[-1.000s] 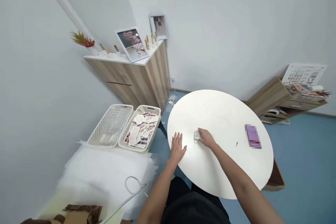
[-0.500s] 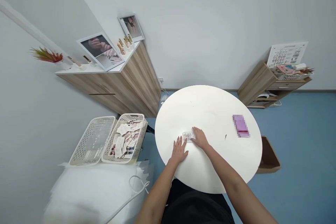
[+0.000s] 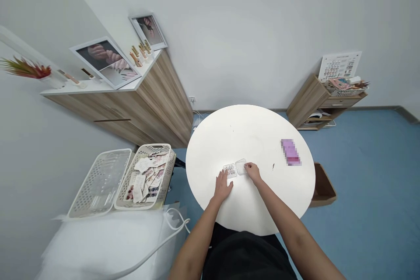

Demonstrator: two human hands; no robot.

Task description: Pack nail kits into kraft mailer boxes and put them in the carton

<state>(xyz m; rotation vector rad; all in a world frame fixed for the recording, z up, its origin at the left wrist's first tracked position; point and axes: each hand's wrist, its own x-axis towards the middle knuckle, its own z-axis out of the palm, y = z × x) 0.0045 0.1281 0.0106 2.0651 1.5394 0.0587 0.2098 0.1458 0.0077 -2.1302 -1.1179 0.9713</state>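
The right hand (image 3: 252, 173) is grasping the clear plastic lid (image 3: 241, 166), its fingertips bunched on the lid's right edge. The left hand (image 3: 222, 186) lies palm down on the round white table (image 3: 249, 135), fingers spread and not clenched. Its fingertips (image 3: 225, 173) reach the lower edge of the press-on nail tray (image 3: 230, 170), though I cannot tell whether they press on it.

Tray and lid lie flat side by side just above the hands, the tray nearer the left hand and the lid nearer the right. Together they form a line running left to right across the view, rising slightly toward the right. Whether the two halves are still joined is too small to tell. In the earlier frame they were one closed case under both hands; now the case lies open.

Right of the right hand, well apart, lies a pixel-blurred pink packet (image 3: 290, 152). Left of the left hand stand two perforated white plastic baskets, one holding paper sachets (image 3: 144, 179) and the other clear pieces (image 3: 100, 183).
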